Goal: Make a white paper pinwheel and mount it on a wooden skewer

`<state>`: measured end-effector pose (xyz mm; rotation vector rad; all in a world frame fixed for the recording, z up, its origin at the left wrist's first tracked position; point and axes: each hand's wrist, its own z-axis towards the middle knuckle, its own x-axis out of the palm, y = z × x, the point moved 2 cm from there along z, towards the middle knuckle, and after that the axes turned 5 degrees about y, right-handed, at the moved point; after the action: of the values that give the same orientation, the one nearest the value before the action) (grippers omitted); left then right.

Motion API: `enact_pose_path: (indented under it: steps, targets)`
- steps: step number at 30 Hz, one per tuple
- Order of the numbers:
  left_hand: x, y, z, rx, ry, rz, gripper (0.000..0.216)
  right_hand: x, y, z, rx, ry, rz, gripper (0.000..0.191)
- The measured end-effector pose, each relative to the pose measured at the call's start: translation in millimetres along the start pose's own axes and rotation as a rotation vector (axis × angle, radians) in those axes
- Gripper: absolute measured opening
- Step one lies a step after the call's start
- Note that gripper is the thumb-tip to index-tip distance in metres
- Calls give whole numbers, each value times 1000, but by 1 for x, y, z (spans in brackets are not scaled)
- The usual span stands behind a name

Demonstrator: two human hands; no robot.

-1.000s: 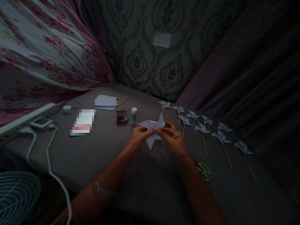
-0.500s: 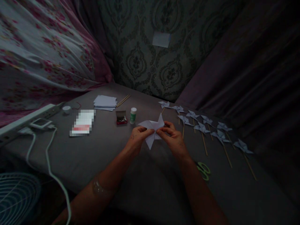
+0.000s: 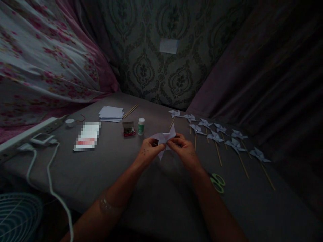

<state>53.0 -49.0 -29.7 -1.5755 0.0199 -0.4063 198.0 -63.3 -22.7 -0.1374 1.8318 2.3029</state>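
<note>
Between my two hands is a white paper pinwheel, its pointed blades sticking out above and below my fingers. My left hand grips its left side, thumb at the centre. My right hand pinches the middle from the right, and the fingertips of both hands nearly meet there. Whatever lies under the thumbs at the centre is hidden. Just beyond my left hand stand a green-and-white glue bottle and a small open box of metal bits.
Several finished pinwheels on sticks lie along the right. Green-handled scissors rest beside my right forearm. Stacked white paper and thin sticks lie at the back left. A power strip with white cables runs along the left edge, above a fan.
The view has shifted slightly. My left fingers have bent further around the pinwheel, and its left blade is now more covered. Both hands still hold it.
</note>
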Motion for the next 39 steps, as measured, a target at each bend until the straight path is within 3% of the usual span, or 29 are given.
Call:
enact_pose_path:
  steps: [9,18,25,30,32,36,39]
  targets:
    - [-2,9,7,30,-23,41,20,1,-8,2,60,50,46,25]
    - [-5,12,11,27,-25,12,25,3,-7,3,70,-23,57,25]
    - [-6,14,12,-9,-21,-20,30,5,-11,5,105,-121,167,45]
    - [-8,14,13,-8,-14,6,32,6,-10,5,157,-102,233,59]
    - [-8,14,13,-16,-7,15,33,4,-9,6,119,-65,219,56]
    - [-8,16,13,-33,11,10,36,0,-11,8,58,47,141,30]
    - [-8,15,14,-24,22,26,35,-2,-17,9,67,82,156,30]
